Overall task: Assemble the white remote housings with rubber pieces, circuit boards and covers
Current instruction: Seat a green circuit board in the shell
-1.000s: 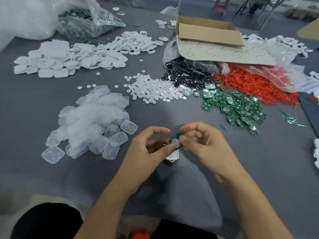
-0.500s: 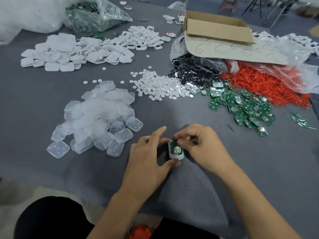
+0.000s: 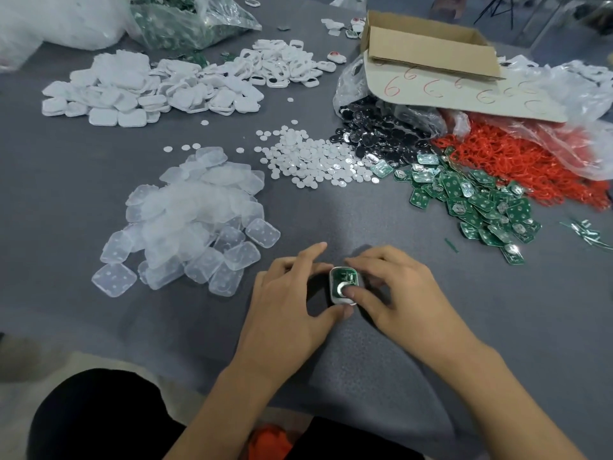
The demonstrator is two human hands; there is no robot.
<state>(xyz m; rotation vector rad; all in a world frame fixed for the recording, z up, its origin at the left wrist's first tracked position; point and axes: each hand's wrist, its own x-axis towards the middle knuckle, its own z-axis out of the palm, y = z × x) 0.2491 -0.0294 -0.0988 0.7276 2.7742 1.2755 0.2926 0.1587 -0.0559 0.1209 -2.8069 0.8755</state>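
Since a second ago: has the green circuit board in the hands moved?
Yes. The circuit board went down from the fingertips into the white housing lying on the grey table; the right hand presses it.

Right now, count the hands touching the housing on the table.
2. The left hand grips the white housing from its left; the right hand pinches it from the right, a fingertip on the circuit board inside.

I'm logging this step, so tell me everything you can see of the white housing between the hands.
The white housing is a small rounded shell, plastic by its look, lying open side up on the grey table. A green circuit board with a round silver disc sits inside. The left hand grips its left side; the right hand holds its right side, thumb pressing the board.
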